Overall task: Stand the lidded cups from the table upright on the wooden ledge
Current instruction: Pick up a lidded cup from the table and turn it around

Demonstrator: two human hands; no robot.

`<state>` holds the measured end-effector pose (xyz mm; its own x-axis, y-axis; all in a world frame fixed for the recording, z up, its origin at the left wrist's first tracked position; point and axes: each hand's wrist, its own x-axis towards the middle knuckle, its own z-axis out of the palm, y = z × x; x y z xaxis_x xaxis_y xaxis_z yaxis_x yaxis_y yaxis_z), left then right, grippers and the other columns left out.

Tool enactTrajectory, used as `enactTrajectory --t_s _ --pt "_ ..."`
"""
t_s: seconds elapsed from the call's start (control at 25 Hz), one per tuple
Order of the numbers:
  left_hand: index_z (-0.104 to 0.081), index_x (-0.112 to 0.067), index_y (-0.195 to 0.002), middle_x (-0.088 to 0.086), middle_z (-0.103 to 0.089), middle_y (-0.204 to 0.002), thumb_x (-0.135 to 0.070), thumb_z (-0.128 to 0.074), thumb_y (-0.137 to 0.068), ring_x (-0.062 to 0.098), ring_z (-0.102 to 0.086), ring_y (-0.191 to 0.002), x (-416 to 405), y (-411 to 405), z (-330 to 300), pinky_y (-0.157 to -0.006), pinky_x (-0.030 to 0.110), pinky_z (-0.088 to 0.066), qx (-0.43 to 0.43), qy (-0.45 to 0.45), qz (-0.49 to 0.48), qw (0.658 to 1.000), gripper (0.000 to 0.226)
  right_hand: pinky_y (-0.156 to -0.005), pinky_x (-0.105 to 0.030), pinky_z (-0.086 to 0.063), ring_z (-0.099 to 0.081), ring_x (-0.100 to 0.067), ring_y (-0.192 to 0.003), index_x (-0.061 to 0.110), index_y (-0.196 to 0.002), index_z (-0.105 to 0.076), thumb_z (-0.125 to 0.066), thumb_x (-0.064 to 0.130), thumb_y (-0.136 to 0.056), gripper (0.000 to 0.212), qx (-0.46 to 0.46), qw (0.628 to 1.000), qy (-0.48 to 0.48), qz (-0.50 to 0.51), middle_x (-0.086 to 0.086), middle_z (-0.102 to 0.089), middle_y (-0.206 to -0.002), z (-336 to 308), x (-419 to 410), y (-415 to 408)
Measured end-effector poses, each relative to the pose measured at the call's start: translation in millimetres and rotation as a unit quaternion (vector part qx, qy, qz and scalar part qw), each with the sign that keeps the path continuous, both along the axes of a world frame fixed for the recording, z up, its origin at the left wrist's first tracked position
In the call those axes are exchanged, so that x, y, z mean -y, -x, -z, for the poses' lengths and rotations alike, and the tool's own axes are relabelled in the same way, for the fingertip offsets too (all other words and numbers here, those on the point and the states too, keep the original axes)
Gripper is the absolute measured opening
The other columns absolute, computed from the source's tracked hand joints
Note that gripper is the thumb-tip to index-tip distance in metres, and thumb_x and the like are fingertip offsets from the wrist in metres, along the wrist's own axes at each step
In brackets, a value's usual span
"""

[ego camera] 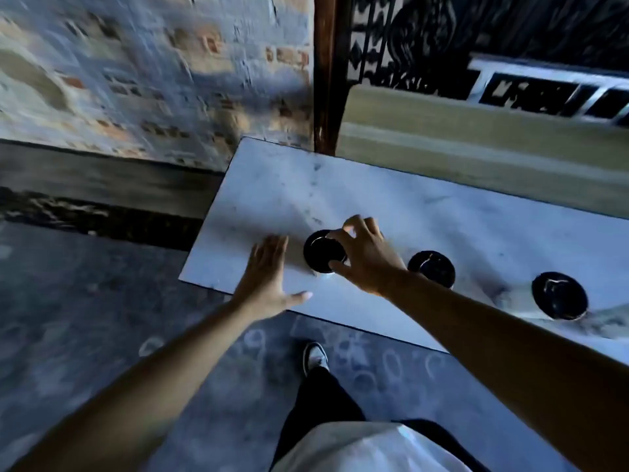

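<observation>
Bare forearms, no sleeves; a white top (367,447) at lower centre, black trousers (323,400), a dark white-soled shoe (315,357).

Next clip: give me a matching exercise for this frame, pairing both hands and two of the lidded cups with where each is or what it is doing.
Column one:
1. left hand
2. right hand
3. leftmost cup
4. rightmost cup

Column two:
A. stands alone near the right edge of view, untouched
B. open and flat, palm down over the table
C. under the fingertips of a hand, at its black lid
D. fingers curled around a lid from above

Pairs: 1-B, 2-D, 3-C, 4-A
</observation>
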<state>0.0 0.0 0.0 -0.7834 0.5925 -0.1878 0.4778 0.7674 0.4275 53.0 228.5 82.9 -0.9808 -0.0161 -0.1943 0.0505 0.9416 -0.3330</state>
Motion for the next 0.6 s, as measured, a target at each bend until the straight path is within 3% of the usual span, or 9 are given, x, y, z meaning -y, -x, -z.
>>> enactTrajectory --t_s 0.12,0.24,0.32,0.44,0.52,0.6 --pt "-0.026 -0.002 -0.154 0.021 -0.032 -0.16 -0.043 -0.087 -0.07 0.034 -0.027 -0.15 -12 -8 22 -0.123 0.035 -0.022 0.073 -0.077 -0.053 0.993 0.111 -0.101 -0.044 -0.048 -0.041 -0.033 -0.13 0.023 -0.141 -0.053 -0.071 0.044 -0.084 0.063 0.032 0.999 0.007 0.03 -0.009 -0.044 -0.143 13 15 3" --pt "-0.05 -0.01 -0.137 0.013 -0.056 -0.135 -0.022 -0.092 -0.065 0.031 -0.053 -0.125 -47 -6 29 -0.095 0.023 -0.038 0.133 -0.175 -0.095 0.971 0.083 -0.092 -0.042 -0.05 -0.044 -0.032 -0.13 0.021 -0.139 -0.053 -0.073 0.046 -0.081 0.066 0.042 0.997 0.001 0.067 -0.009 -0.047 -0.141 20 21 4" --pt "-0.06 -0.01 -0.126 0.012 -0.066 -0.123 -0.015 -0.092 -0.065 0.03 -0.064 -0.112 -63 0 25 -0.086 0.027 -0.047 0.13 -0.227 -0.119 0.958 0.069 -0.091 -0.044 -0.052 -0.045 -0.032 -0.129 0.018 -0.138 -0.052 -0.074 0.052 -0.078 0.072 0.045 0.995 0.0 0.088 -0.01 -0.049 -0.138 21 18 3" --pt "-0.056 -0.02 -0.116 0.009 -0.07 -0.106 -0.021 -0.086 -0.067 0.025 -0.068 -0.093 -68 -8 15 -0.073 0.038 -0.056 0.117 -0.252 -0.088 0.957 0.057 -0.083 -0.041 -0.051 -0.056 -0.036 -0.119 0.018 -0.134 -0.048 -0.08 0.055 -0.073 0.079 0.053 0.986 0.05 0.149 -0.011 -0.054 -0.132 23 9 -2" --pt "-0.042 -0.026 -0.106 0.002 -0.066 -0.09 -0.038 -0.076 -0.071 0.021 -0.065 -0.071 -60 -12 10 -0.053 0.034 -0.05 0.105 -0.225 -0.049 0.967 0.05 -0.081 -0.037 -0.048 -0.061 -0.034 -0.111 0.028 -0.139 -0.04 -0.081 0.054 -0.071 0.083 0.079 0.97 0.138 0.182 -0.01 -0.055 -0.13 21 2 -6" --pt "-0.036 -0.028 -0.108 -0.004 -0.063 -0.089 -0.05 -0.071 -0.069 0.02 -0.061 -0.066 -48 -19 7 -0.048 0.027 -0.041 0.094 -0.185 -0.029 0.978 0.056 -0.086 -0.036 -0.047 -0.058 -0.029 -0.113 0.043 -0.146 -0.03 -0.081 0.055 -0.07 0.091 0.132 0.956 0.206 0.162 -0.008 -0.053 -0.131 17 -5 -10"
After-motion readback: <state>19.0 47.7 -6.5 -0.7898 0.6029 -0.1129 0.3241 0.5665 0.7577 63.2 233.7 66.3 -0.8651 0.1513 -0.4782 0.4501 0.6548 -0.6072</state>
